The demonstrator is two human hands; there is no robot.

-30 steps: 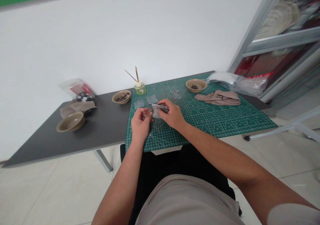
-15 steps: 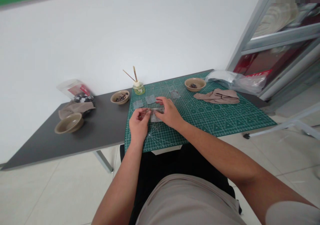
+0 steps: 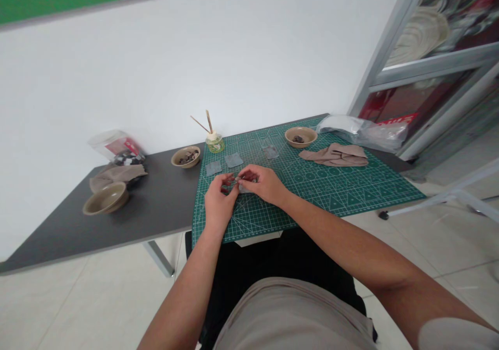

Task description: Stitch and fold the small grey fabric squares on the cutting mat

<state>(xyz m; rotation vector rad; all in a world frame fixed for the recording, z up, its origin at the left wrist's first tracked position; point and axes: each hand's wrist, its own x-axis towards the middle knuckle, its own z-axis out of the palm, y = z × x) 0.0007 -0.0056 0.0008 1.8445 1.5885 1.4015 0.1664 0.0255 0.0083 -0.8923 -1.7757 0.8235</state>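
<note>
Two bare hands work close together over a green cutting mat [image 3: 351,194]. The left hand [image 3: 220,202] and the right hand [image 3: 261,184] almost touch. The fingertips [image 3: 238,176] of both hands pinch a small grey piece [image 3: 245,188] — it sits just above the mat, and the fingers hide most of it. Past the hands lie two grey squares [image 3: 213,169] [image 3: 234,159] and a see-through square [image 3: 271,152]. A tan bowl [image 3: 300,136] with dark bits in it sits on the mat beside a crumpled beige cloth [image 3: 335,156]. A little jar [image 3: 215,144] holds two thin sticks at the mat's back corner. On the dark table [image 3: 156,212] — left of the mat — are two more bowls [image 3: 186,157] [image 3: 105,198].
</note>
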